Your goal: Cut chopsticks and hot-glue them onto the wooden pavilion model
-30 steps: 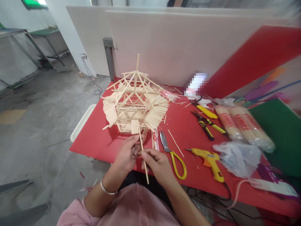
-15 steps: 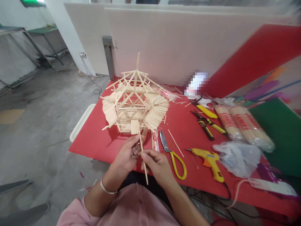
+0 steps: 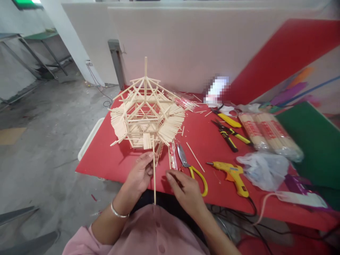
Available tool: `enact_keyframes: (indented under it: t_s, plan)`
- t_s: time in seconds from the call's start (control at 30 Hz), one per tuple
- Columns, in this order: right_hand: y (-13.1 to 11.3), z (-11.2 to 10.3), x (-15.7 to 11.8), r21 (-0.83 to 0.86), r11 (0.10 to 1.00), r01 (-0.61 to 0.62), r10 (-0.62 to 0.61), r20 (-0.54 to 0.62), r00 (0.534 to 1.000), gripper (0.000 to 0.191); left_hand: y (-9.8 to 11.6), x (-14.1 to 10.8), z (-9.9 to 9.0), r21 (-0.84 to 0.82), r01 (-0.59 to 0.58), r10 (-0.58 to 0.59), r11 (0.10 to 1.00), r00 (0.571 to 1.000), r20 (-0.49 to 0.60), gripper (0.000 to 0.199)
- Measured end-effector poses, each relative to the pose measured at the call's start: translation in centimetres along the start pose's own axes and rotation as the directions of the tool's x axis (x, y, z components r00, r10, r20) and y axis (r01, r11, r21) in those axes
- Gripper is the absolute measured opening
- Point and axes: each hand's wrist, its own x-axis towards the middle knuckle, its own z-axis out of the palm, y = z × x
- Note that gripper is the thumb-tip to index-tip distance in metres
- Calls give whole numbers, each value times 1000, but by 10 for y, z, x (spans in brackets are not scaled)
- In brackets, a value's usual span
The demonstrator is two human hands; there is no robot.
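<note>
A pavilion-like model of thin wooden sticks (image 3: 145, 117) stands on the red table. My left hand (image 3: 140, 171) is closed on a long stick (image 3: 154, 180), just in front of the model. The stick's far end meets the model's front edge, beside a short row of sticks, and its near end points toward my shirt. My right hand (image 3: 184, 184) is to the right of the stick, fingers apart, with nothing in it. Scissors with yellow handles (image 3: 203, 182) lie beyond the right hand, near its fingers.
On the red table (image 3: 101, 163) lie a yellow glue gun (image 3: 235, 173), black-and-yellow pliers (image 3: 228, 140), a yellow-handled tool (image 3: 230, 120), wrapped stick bundles (image 3: 273, 136), a plastic bag (image 3: 262, 171) and loose sticks. A green board (image 3: 313, 141) is at the right, a lit screen (image 3: 216, 90) at the back.
My right hand has let go of the stick and moved off to the right, its fingers opening. The stick now points more directly toward me. The whole view has shifted slightly.
</note>
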Motion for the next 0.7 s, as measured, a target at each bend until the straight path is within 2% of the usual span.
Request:
enact_keyframes:
  t_s: [0.07, 0.13, 0.27, 0.37, 0.47, 0.57, 0.6, 0.63, 0.67, 0.7]
  plan:
    - [23, -10, -11, -298, 954, 43, -88, -141, 986, 32, -8, -3, -7, 66, -23, 22, 998, 1000, 14, 35]
    - [43, -20, -21, -467, 884, 20, -113, -173, 978, 33, -18, -6, -13, 145, -26, 20, 989, 999, 42, 34]
    - [58, -32, -34, -593, 805, -40, -88, -186, 979, 36, -31, -10, -13, 260, -20, -8, 965, 994, 105, 37]
    - [55, -47, -30, -568, 821, -66, -39, -171, 985, 36, -34, -11, -6, 295, -45, 1, 954, 989, 146, 39]
    - [58, -81, -3, -556, 820, -134, 32, -190, 981, 35, -35, -11, 3, 319, -72, 13, 945, 983, 182, 38]
    - [78, -130, 49, -658, 691, -299, 121, -302, 946, 42, -36, -12, 13, 345, -103, 24, 933, 974, 227, 36]
    - [88, -146, 68, -691, 634, -347, 144, -336, 931, 48, -36, -12, 17, 349, -117, 34, 930, 971, 236, 35]
    - [99, -161, 87, -717, 579, -388, 218, -323, 921, 61, -36, -13, 20, 351, -132, 47, 927, 969, 241, 34]
    - [110, -173, 105, -719, 523, -458, 340, -317, 885, 76, -37, -14, 24, 350, -148, 63, 925, 968, 243, 33]
    - [120, -183, 120, -708, 508, -490, 394, -314, 864, 84, -37, -15, 28, 349, -165, 80, 923, 967, 243, 33]
